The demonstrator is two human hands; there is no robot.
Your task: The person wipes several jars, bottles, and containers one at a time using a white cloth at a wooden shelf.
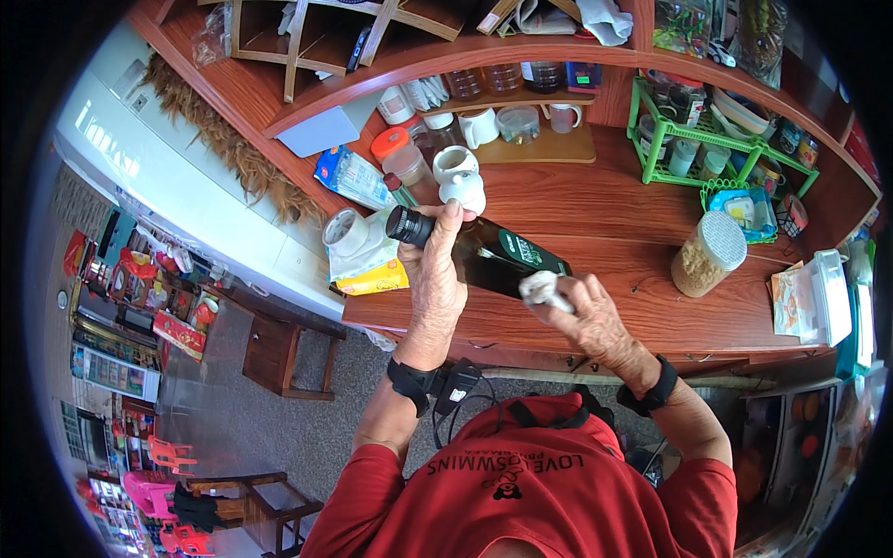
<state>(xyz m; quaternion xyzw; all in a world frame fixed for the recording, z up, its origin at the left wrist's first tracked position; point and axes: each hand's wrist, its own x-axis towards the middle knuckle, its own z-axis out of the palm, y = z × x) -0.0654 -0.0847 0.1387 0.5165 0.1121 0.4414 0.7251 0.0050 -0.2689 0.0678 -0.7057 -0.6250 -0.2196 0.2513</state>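
A dark glass bottle (488, 258) with a black screw cap and a green label lies tilted across my view above the wooden counter. My left hand (438, 258) is closed around its neck end, just below the cap, thumb uppermost. In my right hand (589, 314) is a crumpled whitish cloth (541, 288), pressed against or very near the lower end of the bottle. Behind my left hand stand a white ceramic teapot (462, 192) and a white cup.
A jar with a perforated lid (709, 254) and a green plastic rack (698, 132) stand on the right. Plastic tubs (830, 296) sit at the right edge. On the left are a roll of tape (345, 231), a yellow packet (373, 277) and a red-lidded jar (408, 160).
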